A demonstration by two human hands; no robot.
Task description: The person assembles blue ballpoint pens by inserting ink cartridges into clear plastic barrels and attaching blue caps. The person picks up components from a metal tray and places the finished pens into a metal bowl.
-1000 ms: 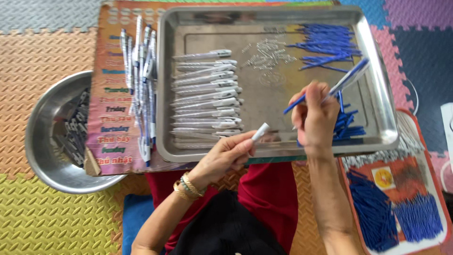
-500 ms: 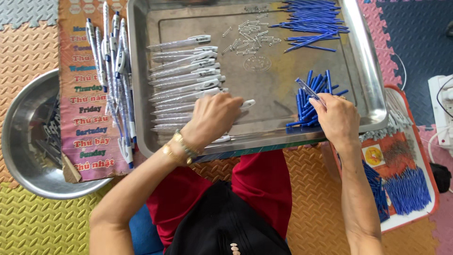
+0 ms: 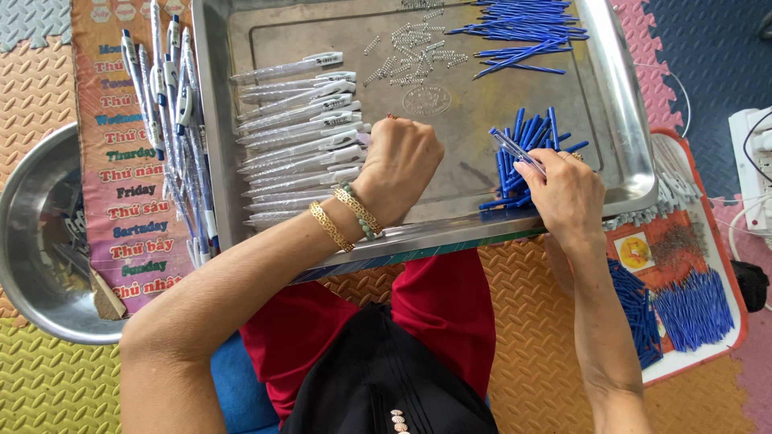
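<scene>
A large steel tray [image 3: 635,165] lies in front of me on a foam mat. My left hand [image 3: 400,165] is curled into a fist on the tray, at the right end of a row of clear pen barrels [image 3: 297,145]; whatever is inside the fist is hidden. My right hand [image 3: 565,191] pinches one clear pen barrel [image 3: 513,149] over a small pile of short blue pieces [image 3: 531,133]. Loose metal springs [image 3: 414,44] and long blue refills [image 3: 523,24] lie at the tray's far side.
Assembled pens [image 3: 173,104] lie on a colourful printed sheet [image 3: 129,193] left of the tray. A metal bowl [image 3: 32,265] sits at far left. To the right stands a red-rimmed tray [image 3: 691,309] with blue pieces, and a white power strip [image 3: 752,161] lies beyond it.
My left hand moved from the tray's near edge to the barrel row and closed into a fist. My right hand lowered from holding a pen up to the blue pile.
</scene>
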